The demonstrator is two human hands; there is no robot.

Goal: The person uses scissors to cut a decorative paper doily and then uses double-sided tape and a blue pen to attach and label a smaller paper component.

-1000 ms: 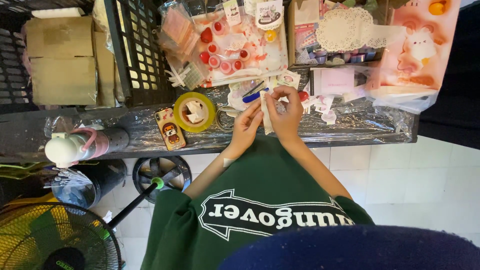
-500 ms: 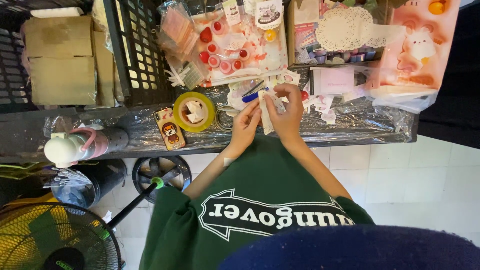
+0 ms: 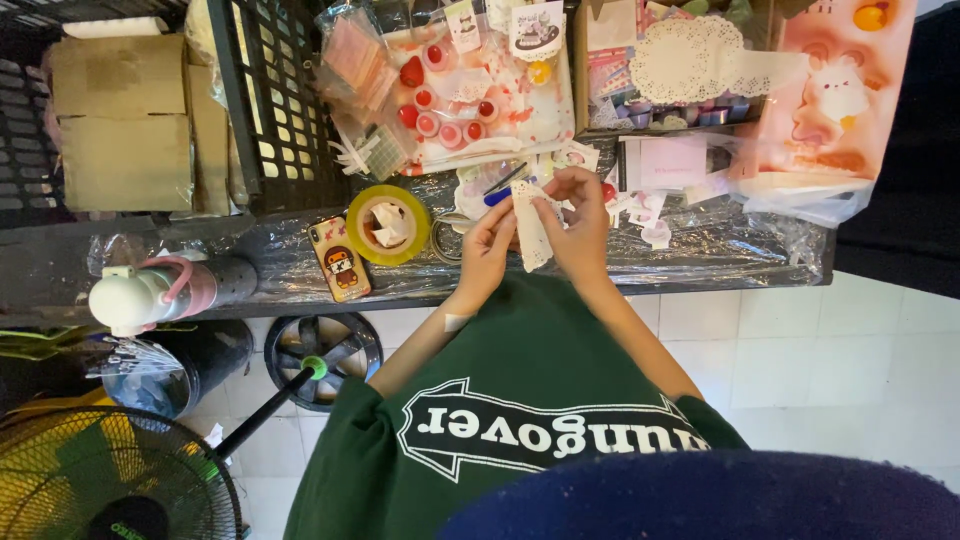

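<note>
White and lacy, a narrow paper strip hangs between both hands above the near edge of the plastic-covered dark counter. The left hand pinches the strip's left edge with fingertips pressed together; the right hand curls around its upper right side, thumb and fingers closed on it. A yellow roll of tape lies just left of the left hand, beside a phone in a cartoon-bear case. A blue-handled pen rests just beyond the hands.
</note>
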